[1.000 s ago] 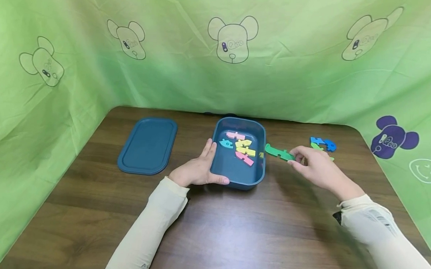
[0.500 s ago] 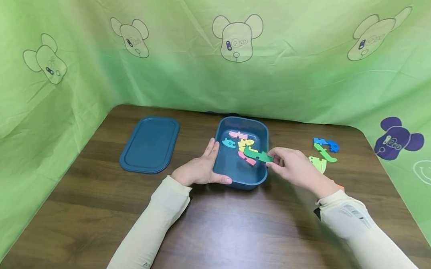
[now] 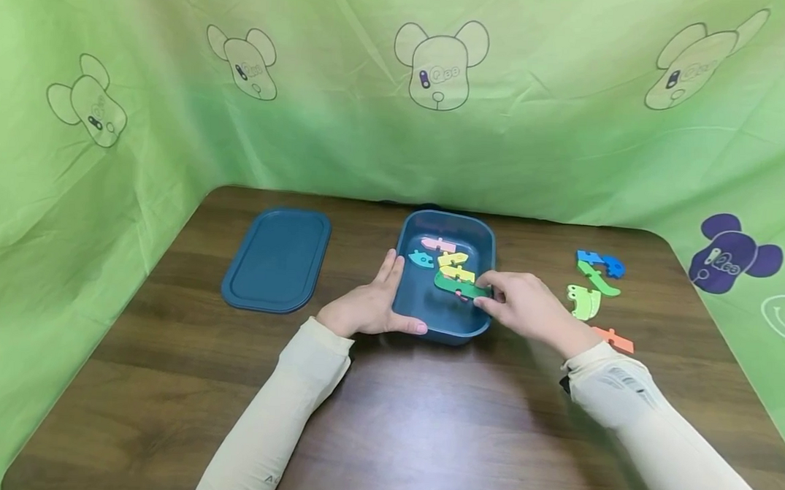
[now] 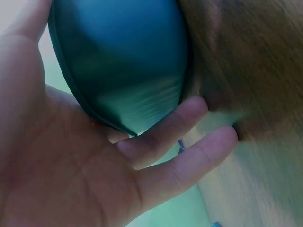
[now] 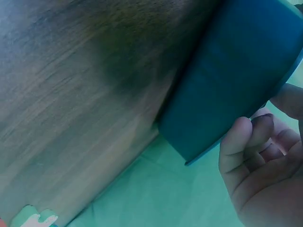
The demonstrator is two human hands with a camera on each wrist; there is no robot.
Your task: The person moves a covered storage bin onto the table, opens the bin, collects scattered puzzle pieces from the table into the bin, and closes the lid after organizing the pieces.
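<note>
Folds of green cloth beyond the far, left and right edges, printed with outlined big-eared animal heads; past the right edge, a solid purple one and a winking smile. Below, a brown wood-grain table, far corners rounded, pale glare toward the middle of the near edge.

In from the near edge, two cream sleeves. Near the far-left corner, flat on the wood, a dark blue lid. Close to the middle of the far edge, upright and uncovered, a dark blue container.

Left hand: rests against the container's left wall, fingers straight, thumb at the near-left corner of the rim. Right hand: reaches over the right rim, pinches one end of a green piece between thumb and fingers, inside the container. Hard to tell from above: touching or just over the pieces beneath.

Also inside, toward the far rim: yellow pieces, a pink piece, a teal piece. Toward the table's far-right corner: blue pieces, a curved light green piece; nearer, an eyed pale green piece, an orange piece.
</note>
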